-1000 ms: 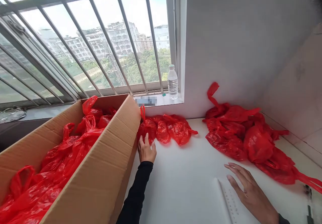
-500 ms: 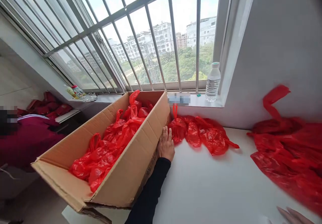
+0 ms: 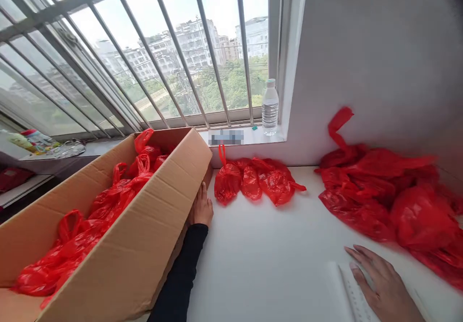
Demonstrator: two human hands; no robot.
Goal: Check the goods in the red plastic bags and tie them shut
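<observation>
My left hand (image 3: 201, 209) lies with its fingers stretched flat against the right side of a long cardboard box (image 3: 155, 216). Several knotted red plastic bags (image 3: 112, 194) fill the box; their contents cannot be made out. Over the white table (image 3: 267, 259), at the lower right, my right hand (image 3: 383, 281) has its fingers extended and apart. Just under and beside it is a flat white strip with small marks (image 3: 349, 290), blurred at its end; whether the hand touches it I cannot tell.
More tied red bags (image 3: 253, 182) sit along the wall, right of the box. A large heap of red plastic bags (image 3: 383, 192) covers the table's right side. On the windowsill stands a water bottle (image 3: 270, 107). Barred window behind; packets (image 3: 36, 141) lie at the sill's left.
The view has turned right, so box and bags appear further left. My right hand has come further into view over the table. My left hand stays against the box.
</observation>
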